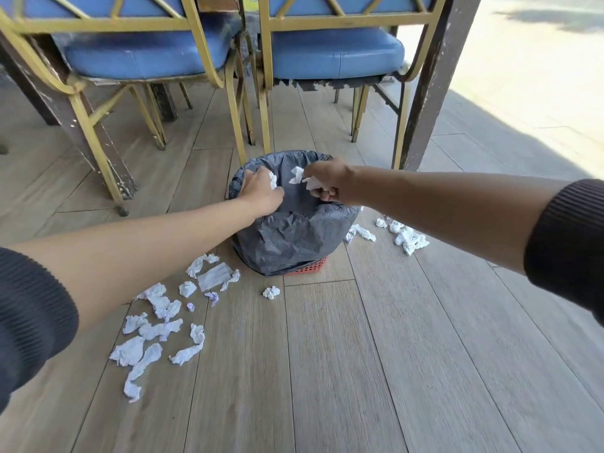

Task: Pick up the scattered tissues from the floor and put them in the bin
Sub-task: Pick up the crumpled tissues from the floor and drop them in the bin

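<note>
Both hands over the bin [287, 223]: left hand [261, 191] pinches a tissue [273, 179], right hand [327, 181] grips tissues [310, 183]. Let go well inside the liner rim, then gather the floor pile [157, 322].

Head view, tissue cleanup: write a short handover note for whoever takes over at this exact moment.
Left hand: over the bin, fingers holding a tissue.
Right hand: over the bin's mouth, fingers gripping crumpled tissue.
Done: both handfuls carried to the bin, not yet dropped.
Left: release both, then clear the large scatter left of the bin, the single wad in front of it, and the smaller group to its right.
</note>
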